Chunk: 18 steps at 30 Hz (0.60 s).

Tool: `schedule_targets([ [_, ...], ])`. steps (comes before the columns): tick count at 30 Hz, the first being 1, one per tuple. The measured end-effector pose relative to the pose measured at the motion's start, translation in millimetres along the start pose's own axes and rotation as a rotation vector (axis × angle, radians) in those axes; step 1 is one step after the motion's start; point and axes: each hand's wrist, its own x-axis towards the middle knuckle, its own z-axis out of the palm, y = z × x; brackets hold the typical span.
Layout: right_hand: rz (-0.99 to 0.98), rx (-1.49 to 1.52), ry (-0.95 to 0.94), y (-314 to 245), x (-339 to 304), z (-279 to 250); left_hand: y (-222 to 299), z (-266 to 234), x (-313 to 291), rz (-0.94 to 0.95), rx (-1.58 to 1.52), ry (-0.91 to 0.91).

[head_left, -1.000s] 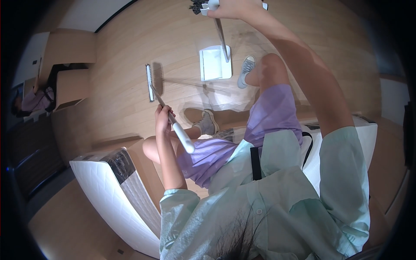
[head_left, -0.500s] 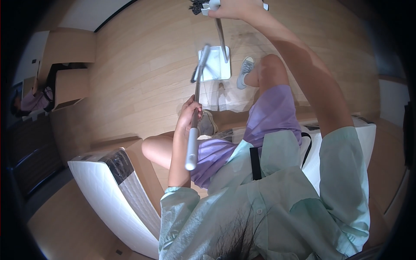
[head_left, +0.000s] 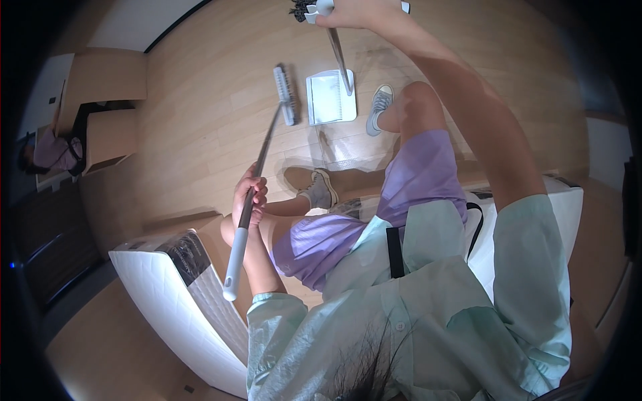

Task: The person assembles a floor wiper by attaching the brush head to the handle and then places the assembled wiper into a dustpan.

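My left hand (head_left: pixel 249 198) is wrapped round the metal handle of a broom (head_left: pixel 265 142); its grey grip end points back toward me. The broom's pale head (head_left: pixel 284 95) is over the floor just left of a white dustpan (head_left: pixel 328 100), apart from it. At the top edge, my right hand (head_left: pixel 361 13) is closed round the upper end of the dustpan's metal handle. A white piece with dark bristles sticks out at the left of this hand; what it belongs to is partly hidden by my fingers. The pan rests on the wooden floor.
My shoes (head_left: pixel 382 100) stand near the dustpan. A white mattress-like pad (head_left: pixel 177 294) lies to the left of my seat, another white pad edge (head_left: pixel 568 214) to the right. At far left are a cardboard-coloured box (head_left: pixel 110 134) and a person (head_left: pixel 57 152).
My left hand has swung left and nearer to me with the broom. The broom head has moved off the dustpan to the floor at its left. My right hand has shifted slightly left.
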Motion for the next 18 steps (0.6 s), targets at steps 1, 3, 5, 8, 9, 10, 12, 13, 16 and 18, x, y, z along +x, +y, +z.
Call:
schedule_targets([
  [1,0.0,0.001,0.0,-1,0,0,2,-4,2,0.0,0.0,0.001],
  [3,-0.004,-0.009,-0.012,0,0,-2,5,-14,15,0.113,0.245,0.127],
  [5,0.004,-0.009,-0.024,-1,-2,-4,-2,-37,47,0.128,0.373,0.2],
  [8,0.006,0.005,-0.038,-7,0,-4,-28,-63,85,0.211,0.568,0.393],
  [9,0.006,0.007,-0.045,-10,2,-3,-40,-71,95,0.19,0.601,0.425],
  [10,0.022,-0.014,-0.038,-5,-1,-9,-51,-63,111,0.164,0.638,0.422],
  [12,0.011,0.022,-0.035,-13,0,1,-61,-66,110,0.076,0.64,0.429],
  [13,0.001,0.028,-0.038,-17,2,2,-67,-70,110,0.03,0.562,0.389],
  [16,0.016,0.007,0.017,-1,-3,-4,-92,2,103,-0.045,0.57,0.204],
  [18,0.012,0.013,0.012,-2,-2,-4,-109,37,87,-0.018,0.56,0.221],
])
